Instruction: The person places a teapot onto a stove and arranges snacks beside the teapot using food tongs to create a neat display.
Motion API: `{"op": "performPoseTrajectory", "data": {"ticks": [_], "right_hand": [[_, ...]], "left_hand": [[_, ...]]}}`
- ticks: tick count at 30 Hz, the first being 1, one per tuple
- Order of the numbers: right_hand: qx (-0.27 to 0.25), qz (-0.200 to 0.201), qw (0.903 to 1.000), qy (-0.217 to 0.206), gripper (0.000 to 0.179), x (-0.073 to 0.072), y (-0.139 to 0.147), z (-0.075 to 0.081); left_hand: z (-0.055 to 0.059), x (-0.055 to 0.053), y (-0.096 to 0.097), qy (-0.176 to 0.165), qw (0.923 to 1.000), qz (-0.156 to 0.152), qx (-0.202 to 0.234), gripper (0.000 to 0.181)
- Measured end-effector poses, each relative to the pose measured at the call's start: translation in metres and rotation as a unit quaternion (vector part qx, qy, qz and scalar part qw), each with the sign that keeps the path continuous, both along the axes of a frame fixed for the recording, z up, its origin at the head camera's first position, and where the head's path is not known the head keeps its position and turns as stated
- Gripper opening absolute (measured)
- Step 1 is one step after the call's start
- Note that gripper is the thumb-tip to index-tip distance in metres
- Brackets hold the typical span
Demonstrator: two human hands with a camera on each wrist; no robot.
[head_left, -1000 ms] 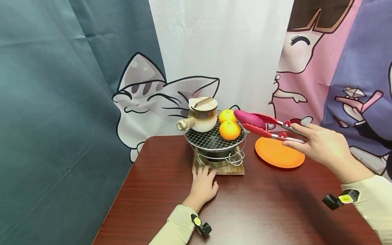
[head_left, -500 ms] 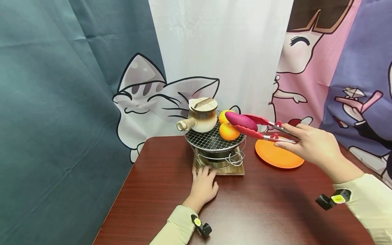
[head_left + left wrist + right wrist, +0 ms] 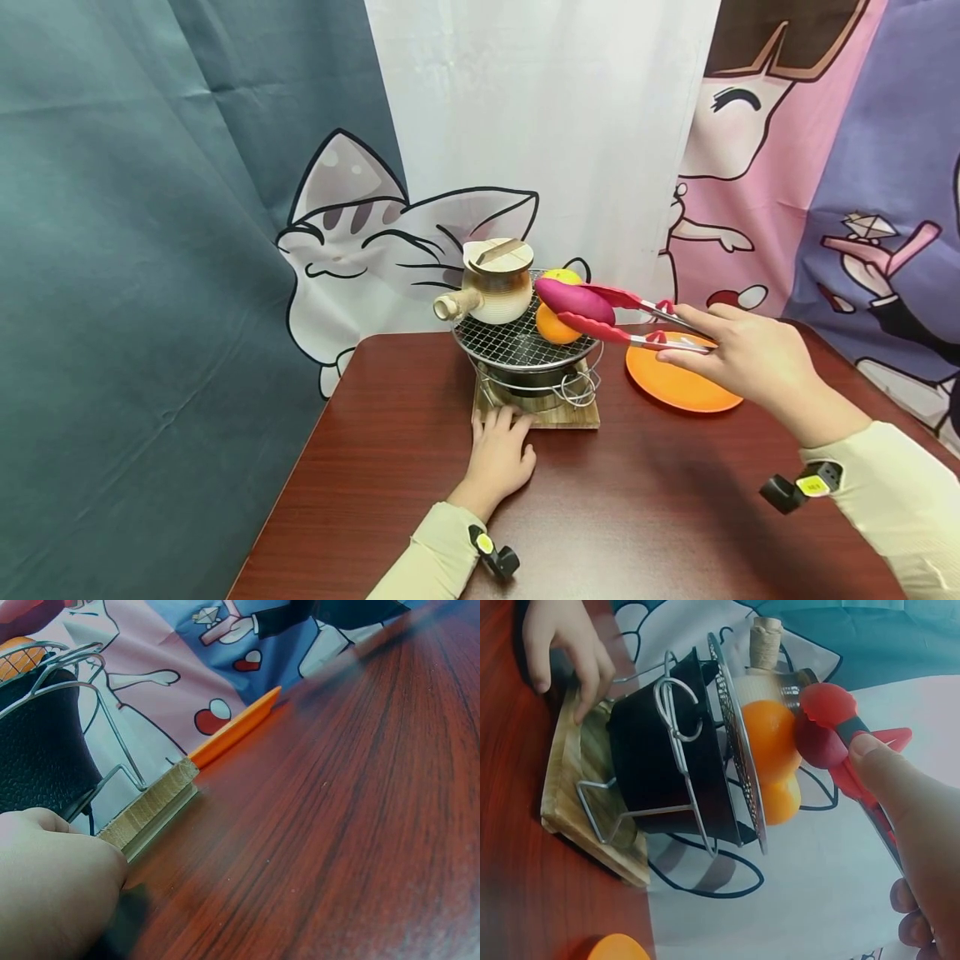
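My right hand point(image 3: 757, 354) grips a pair of red-tipped metal tongs point(image 3: 596, 329). Between the tong heads is a purple sweet potato point(image 3: 573, 302), held up over the right side of the round wire grill point(image 3: 498, 340). It overlaps two oranges point(image 3: 553, 325) on the mesh in the head view; the right wrist view has it close above the nearer orange point(image 3: 771, 742). My left hand point(image 3: 498, 457) rests with fingers spread at the front edge of the wooden base point(image 3: 570, 416) under the black stove point(image 3: 660, 757).
A cream teapot point(image 3: 501, 292) with a wooden lid and a wrapped side handle stands on the grill's left. An orange plate point(image 3: 682, 382) lies on the table to the right. Wire loops point(image 3: 581, 390) stick out from the stove's front. A printed curtain point(image 3: 600, 125) hangs behind.
My right hand has moved left, carrying the tongs and sweet potato from the grill's right edge to in front of the oranges. My left hand has stayed in place.
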State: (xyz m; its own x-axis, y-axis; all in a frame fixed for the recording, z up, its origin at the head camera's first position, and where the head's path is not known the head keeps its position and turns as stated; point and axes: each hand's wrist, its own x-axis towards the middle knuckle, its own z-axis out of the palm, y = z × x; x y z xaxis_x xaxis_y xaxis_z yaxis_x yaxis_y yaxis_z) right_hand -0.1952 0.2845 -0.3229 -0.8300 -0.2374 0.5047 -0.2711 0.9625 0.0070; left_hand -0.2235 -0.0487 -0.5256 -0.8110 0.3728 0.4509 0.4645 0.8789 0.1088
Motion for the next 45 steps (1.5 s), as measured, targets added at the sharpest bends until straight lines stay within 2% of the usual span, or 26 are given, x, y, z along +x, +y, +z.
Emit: {"op": "performPoseTrajectory", "data": {"ticks": [11,16,19,27,39,45], "right_hand": [[0.021,0.030,0.9992,0.014,0.081,-0.004,-0.014,0.000],[0.027,0.062,0.9965,0.048,0.077,-0.007,-0.023,-0.001],[0.026,0.082,0.9937,0.071,0.075,-0.010,-0.028,-0.002],[0.030,0.131,0.9858,0.101,0.076,-0.017,-0.042,0.001],[0.069,0.166,0.9725,0.147,0.076,-0.023,-0.056,0.009],[0.086,0.183,0.9652,0.165,0.080,-0.026,-0.059,0.009]], "left_hand": [[0.001,0.000,-0.001,-0.003,1.0000,-0.002,0.001,0.046],[0.000,0.000,-0.002,-0.005,1.0000,-0.004,0.006,0.046],[0.000,0.000,-0.002,-0.005,0.9999,-0.004,0.009,0.045],[0.000,0.000,-0.002,-0.003,1.0000,-0.005,0.007,0.044],[-0.004,-0.002,-0.001,0.016,0.9998,-0.004,0.006,0.045],[-0.003,-0.002,-0.001,0.009,0.9999,-0.003,0.008,0.045]]}}
